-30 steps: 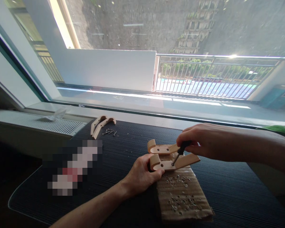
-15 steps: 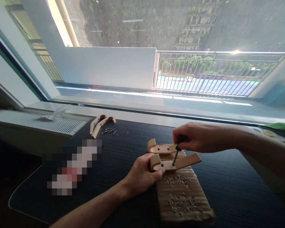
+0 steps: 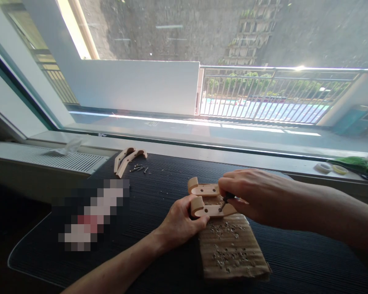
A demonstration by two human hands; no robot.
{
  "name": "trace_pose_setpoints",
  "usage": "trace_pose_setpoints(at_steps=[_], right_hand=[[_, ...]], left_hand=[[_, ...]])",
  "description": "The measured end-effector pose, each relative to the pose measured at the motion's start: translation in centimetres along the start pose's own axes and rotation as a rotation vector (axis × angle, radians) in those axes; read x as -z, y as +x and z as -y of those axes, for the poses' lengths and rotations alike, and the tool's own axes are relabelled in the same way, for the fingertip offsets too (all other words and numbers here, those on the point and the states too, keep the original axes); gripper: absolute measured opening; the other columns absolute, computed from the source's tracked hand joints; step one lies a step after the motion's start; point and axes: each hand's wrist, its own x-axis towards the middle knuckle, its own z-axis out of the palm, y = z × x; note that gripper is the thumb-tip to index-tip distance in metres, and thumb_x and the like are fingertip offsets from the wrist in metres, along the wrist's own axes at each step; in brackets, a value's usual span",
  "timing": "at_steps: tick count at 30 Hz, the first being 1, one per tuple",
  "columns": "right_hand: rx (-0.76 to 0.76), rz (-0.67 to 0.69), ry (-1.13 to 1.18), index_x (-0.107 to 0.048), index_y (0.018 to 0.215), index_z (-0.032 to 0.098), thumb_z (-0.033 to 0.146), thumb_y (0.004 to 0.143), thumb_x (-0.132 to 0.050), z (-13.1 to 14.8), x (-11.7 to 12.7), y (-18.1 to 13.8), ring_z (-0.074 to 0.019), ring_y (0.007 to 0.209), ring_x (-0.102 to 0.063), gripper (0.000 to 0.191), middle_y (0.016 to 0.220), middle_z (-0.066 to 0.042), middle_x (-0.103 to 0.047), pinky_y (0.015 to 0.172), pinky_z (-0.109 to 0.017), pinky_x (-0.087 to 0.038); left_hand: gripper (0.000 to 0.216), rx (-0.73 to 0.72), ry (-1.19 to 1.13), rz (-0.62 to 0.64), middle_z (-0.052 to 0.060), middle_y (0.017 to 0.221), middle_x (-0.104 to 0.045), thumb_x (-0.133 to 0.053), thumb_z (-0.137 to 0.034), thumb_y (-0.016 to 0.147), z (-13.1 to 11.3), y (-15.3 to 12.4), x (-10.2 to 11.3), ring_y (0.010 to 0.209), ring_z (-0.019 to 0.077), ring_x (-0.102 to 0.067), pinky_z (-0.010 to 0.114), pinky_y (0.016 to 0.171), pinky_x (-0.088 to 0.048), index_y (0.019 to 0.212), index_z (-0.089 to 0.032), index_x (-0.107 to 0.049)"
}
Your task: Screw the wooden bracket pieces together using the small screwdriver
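Note:
A pale wooden hook (image 3: 214,210) with screw holes lies across a hole-riddled cardboard block (image 3: 233,249). My left hand (image 3: 184,218) grips its curved end between thumb and fingers. My right hand (image 3: 242,194) is closed around the dark handle of a screwdriver (image 3: 224,202), whose shaft slants down to a hole in this hook. My right fingers cover most of the handle and the hook's far end. Just behind, a second wooden hook (image 3: 205,190) rests on the block, partly hidden by my right hand.
At the back left of the dark table (image 3: 159,175) lie two more wooden hooks (image 3: 127,161) and several loose screws (image 3: 138,168). A blurred-out patch (image 3: 95,216) covers something on the left. Tape rolls (image 3: 331,168) sit on the sill by the window.
My right hand has turned and come lower over the screwdriver, now covering the hook's far end. My left hand keeps its hold. The whole view has shifted slightly.

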Motion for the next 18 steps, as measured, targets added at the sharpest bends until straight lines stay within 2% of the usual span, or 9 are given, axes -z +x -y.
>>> trace_pose_setpoints(at_steps=[4,14,16,18], right_hand=[[-0.016,0.038,0.024,-0.052,0.074,0.020,0.011,0.073,-0.048,-0.6,0.2,0.0,-0.0135,0.066,-0.051,0.009,0.073,0.000,-0.058,0.057,-0.024,-0.032],[-0.025,0.038,-0.025,-0.051,0.073,0.020,0.018,0.078,-0.047,-1.4,0.2,0.1,-0.0129,0.061,-0.051,0.008,0.068,0.000,-0.058,0.053,-0.023,-0.030],[-0.033,0.036,-0.059,-0.054,0.077,0.020,0.019,0.078,-0.048,-1.1,0.4,0.1,-0.0141,0.062,-0.053,0.005,0.070,-0.001,-0.059,0.052,-0.024,-0.030],[-0.051,0.015,-0.096,-0.055,0.089,0.020,0.021,0.078,-0.051,-0.7,0.6,-0.1,-0.0159,0.063,-0.055,0.012,0.071,-0.002,-0.061,0.052,-0.025,-0.030]], left_hand=[[0.022,0.008,-0.071,0.023,-0.002,0.075,-0.056,-0.066,-0.018,0.067,0.1,0.0,0.1,0.066,0.0092,-0.049,0.017,0.061,-0.040,0.087,-0.017,-0.056],[0.015,0.009,-0.040,0.004,-0.002,0.073,-0.055,-0.065,-0.021,0.070,-0.1,-0.1,0.2,0.065,0.0093,-0.048,0.018,0.062,-0.040,0.081,-0.016,-0.057],[0.016,0.017,-0.039,0.001,-0.002,0.072,-0.055,-0.065,-0.021,0.070,-0.2,-0.1,0.2,0.065,0.0097,-0.048,0.019,0.062,-0.040,0.082,-0.015,-0.057],[0.017,0.025,-0.056,0.007,-0.002,0.071,-0.054,-0.064,-0.021,0.070,-0.3,-0.1,0.1,0.065,0.0098,-0.048,0.019,0.061,-0.040,0.085,-0.015,-0.057]])
